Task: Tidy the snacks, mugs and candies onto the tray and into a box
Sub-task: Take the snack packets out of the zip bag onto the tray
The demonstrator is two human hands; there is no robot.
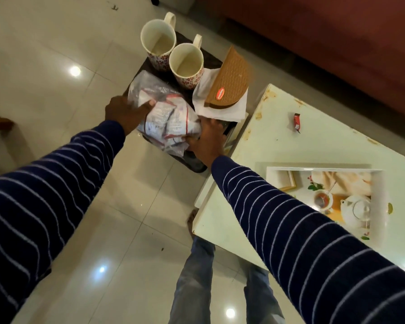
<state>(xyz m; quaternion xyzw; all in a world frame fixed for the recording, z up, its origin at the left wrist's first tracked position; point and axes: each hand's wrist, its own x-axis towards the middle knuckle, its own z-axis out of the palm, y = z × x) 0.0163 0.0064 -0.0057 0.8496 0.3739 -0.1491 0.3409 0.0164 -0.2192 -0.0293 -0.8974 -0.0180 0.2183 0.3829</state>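
Clearly my left hand [124, 111] and right hand [208, 136] both clasp the snack bag [166, 115] at nine and four o'clock — light, crinkly, slippery plastic over the dark tray [197, 166], mugs [186, 64] at twelve — so I'd cradle underneath.

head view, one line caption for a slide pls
Both hands hold a dark tray carrying two mugs, a snack bag and napkin holder.

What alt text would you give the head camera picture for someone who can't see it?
Both hands, left hand and right hand, hold a dark tray over a tiled floor, carrying a clear snack bag, two floral mugs and a brown napkin holder. A small red candy lies on the white table.
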